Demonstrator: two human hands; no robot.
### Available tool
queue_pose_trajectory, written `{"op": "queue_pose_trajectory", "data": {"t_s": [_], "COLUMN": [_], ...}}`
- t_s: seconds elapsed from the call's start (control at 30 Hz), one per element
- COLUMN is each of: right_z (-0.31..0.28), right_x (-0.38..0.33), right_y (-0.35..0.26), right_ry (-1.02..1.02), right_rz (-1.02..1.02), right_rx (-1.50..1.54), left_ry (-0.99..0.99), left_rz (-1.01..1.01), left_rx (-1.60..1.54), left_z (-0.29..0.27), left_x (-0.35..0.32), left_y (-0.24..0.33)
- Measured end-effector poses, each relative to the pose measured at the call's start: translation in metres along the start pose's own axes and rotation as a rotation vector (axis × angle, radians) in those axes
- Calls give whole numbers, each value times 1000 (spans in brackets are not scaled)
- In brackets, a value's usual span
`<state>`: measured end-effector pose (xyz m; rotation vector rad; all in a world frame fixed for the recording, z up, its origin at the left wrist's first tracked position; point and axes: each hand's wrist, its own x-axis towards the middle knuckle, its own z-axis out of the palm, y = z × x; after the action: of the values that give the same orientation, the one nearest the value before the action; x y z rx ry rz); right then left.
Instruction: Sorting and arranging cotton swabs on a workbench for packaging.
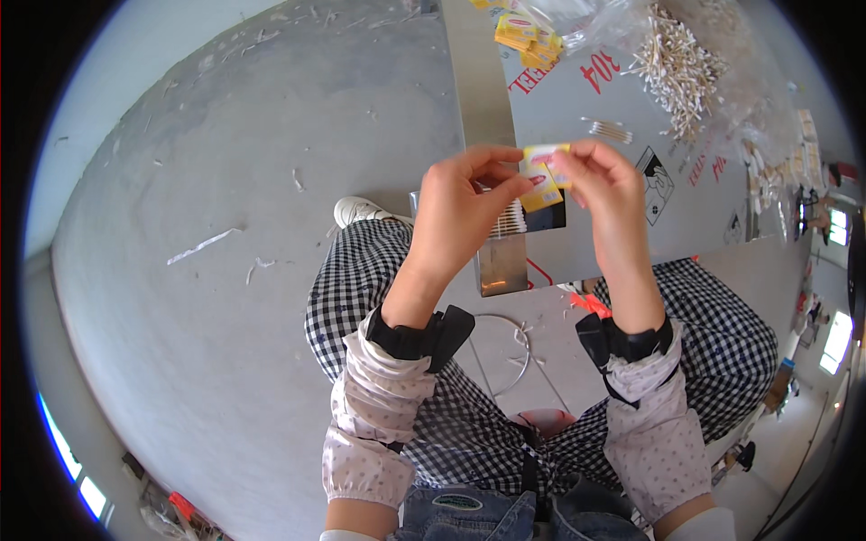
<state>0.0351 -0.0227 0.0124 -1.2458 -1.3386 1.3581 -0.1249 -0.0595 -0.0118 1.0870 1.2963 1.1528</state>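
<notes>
My left hand (465,194) and my right hand (609,180) meet over the edge of the metal-topped table. Between their fingertips are small yellow-and-white printed paper labels (541,197), which look like two overlapping pieces. Each hand is closed in a pinch on them, the left from one side and the right from the other. Just below, a row of white-tipped cotton swabs (512,219) lies in a dark holder (548,217) at the table edge, partly hidden by my left hand and the labels.
A large heap of loose cotton swabs (678,72) lies at the far right on clear plastic. Stacked yellow labels (528,38) sit at the table's far left. A few swabs (609,132) lie beyond my right hand. Paper scraps (206,243) litter the grey floor.
</notes>
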Motion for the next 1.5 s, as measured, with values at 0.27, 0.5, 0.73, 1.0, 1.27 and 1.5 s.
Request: {"op": "queue_pose_trajectory", "data": {"t_s": [0.27, 0.5, 0.73, 1.0, 1.27, 1.5], "right_z": [-10, -6, -17, -4, 9, 33], "right_x": [48, -7, -18, -31, -29, -32], "right_y": [21, -21, -2, 14, 19, 19], "right_ry": [301, -290, -62, 25, -1, 46], "right_rz": [-108, 65, 321, 423, 350, 308], "right_rx": [-377, -369, -221, -295, -382, -416], "left_ry": [50, -6, 259, 73, 32, 16], "left_rz": [-30, 55, 303, -152, -94, -147], "left_rx": [38, 68, 719, 519, 505, 460], "left_z": [-4, -2, -24, -25, -28, -30], "left_x": [6, 1, 1, -9, -10, -10], "left_y": [5, 8, -18, -16, -26, -25]}}
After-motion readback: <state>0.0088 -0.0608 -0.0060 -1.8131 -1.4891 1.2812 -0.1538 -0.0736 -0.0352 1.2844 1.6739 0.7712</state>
